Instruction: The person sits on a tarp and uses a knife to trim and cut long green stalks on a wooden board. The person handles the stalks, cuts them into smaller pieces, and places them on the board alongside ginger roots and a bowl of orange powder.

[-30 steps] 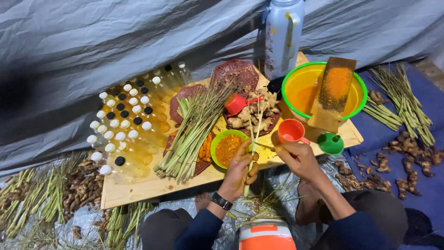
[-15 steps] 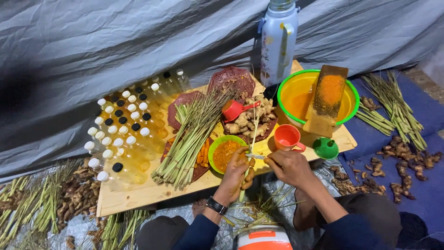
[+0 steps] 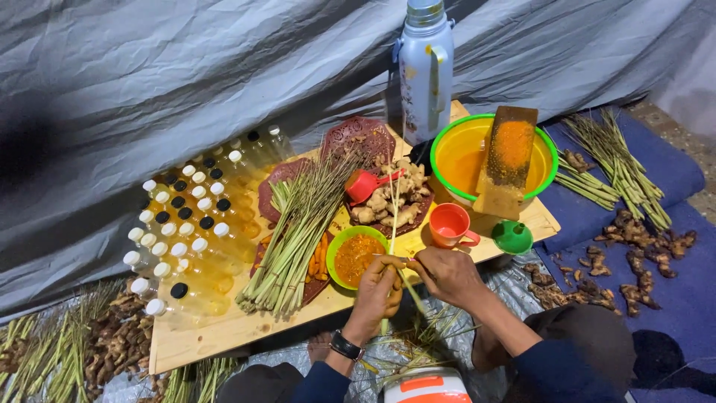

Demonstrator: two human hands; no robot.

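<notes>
My left hand (image 3: 378,289), a watch on its wrist, grips a long lemongrass stalk (image 3: 393,224) that stands upright over the front edge of the wooden board (image 3: 224,332). My right hand (image 3: 447,272) holds a small knife against the stalk near its lower part. Just behind my hands sits a green bowl of orange paste (image 3: 356,255). A bundle of lemongrass (image 3: 298,227) lies to its left.
Rows of capped bottles of yellow liquid (image 3: 190,231) fill the board's left. A pink cup (image 3: 450,224), green funnel (image 3: 512,236), yellow basin with a wooden grater (image 3: 507,157), ginger roots (image 3: 391,201), red scoop (image 3: 365,185) and flask (image 3: 425,67) stand at right. Roots and stalks litter the ground.
Both hands have stayed together on the stalk near the board's front edge, shifting slightly as the knife works. The view has tilted a little.
</notes>
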